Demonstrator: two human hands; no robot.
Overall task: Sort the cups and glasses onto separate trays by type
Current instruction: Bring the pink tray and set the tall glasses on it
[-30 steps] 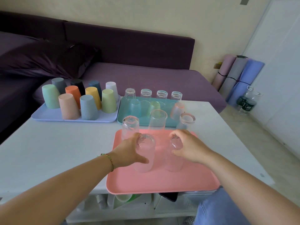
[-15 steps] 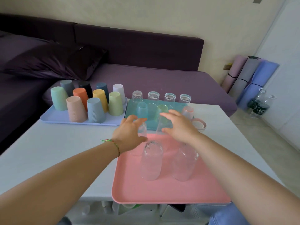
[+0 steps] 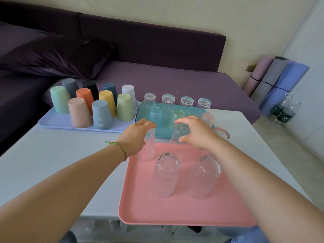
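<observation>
Seemingly near the end: the left hand grips the first tall glass at the pink tray's far left corner, and the right hand curls over the second tall glass beside it. Two front tall glasses stand inverted nearer. Plastic cups fill the lilac tray, short glasses the teal tray. Only a pink-rimmed glass behind the right wrist looks unplaced.

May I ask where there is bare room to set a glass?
Bare: pink plastic tray, near strip before two upturned clear glasses; white table left of it. Crowded: the tray's far edge, where left hand and right hand each hold a glass.
</observation>
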